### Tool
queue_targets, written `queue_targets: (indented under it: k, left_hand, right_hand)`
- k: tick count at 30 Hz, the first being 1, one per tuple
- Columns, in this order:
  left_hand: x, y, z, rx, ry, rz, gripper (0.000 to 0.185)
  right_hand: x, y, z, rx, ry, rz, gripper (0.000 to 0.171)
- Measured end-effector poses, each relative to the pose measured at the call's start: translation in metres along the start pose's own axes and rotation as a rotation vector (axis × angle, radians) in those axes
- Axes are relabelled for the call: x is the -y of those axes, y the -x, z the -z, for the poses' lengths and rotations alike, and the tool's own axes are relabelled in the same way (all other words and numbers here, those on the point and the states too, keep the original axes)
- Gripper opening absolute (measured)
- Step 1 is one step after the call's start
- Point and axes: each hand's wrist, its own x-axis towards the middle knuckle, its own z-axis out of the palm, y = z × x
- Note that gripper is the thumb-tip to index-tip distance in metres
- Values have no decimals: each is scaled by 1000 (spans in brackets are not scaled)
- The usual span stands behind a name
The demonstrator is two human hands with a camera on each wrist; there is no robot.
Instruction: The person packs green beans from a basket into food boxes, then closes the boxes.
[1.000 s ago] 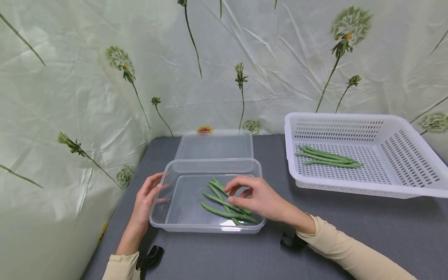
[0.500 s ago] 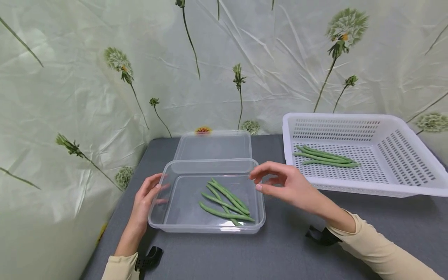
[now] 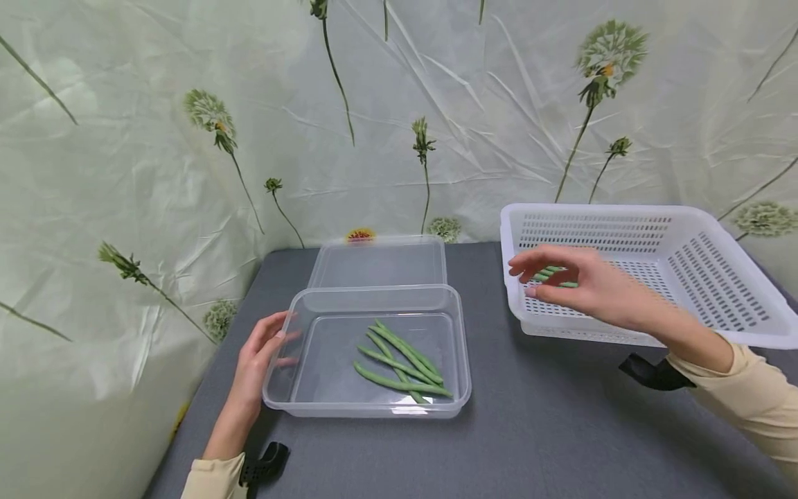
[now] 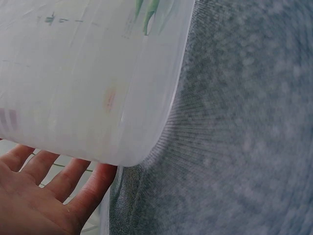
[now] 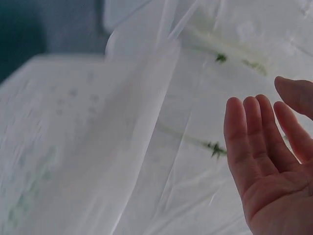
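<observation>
Grey tabletop — left hand (fingers extended) touches clear container; right hand, fingers relaxed, hovers over white basket.

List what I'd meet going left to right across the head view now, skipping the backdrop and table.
Left hand → clear container with green beans in it → white basket, partly hidden by the right hand.
</observation>
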Motion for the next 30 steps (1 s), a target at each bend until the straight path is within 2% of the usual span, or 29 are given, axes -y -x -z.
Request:
queue_targets:
  k: [4,6,11,16,22,30]
  left_hand:
    - [1,1,1,1,7,0,40]
    - [1,1,2,0,10,3,40]
    - [1,1,2,-4,1,15,40]
    - [0,1,2,-9,1,14,40]
    - [1,-1,1,-5,17,-1,40]
    - [1,-1,0,0,19,-15,40]
  right_hand:
    - [-12,-4,21,23,136,-14,39]
    - [-17,-6,31,56,186,-52,36]
    - [-34,-14,54,147,230,-166,33]
    - [-61,-22,71,197,243,-179,31]
    - [-103,-21,80,261,203,-215,34]
    - [-151,-9,82,358,-19,-350,37]
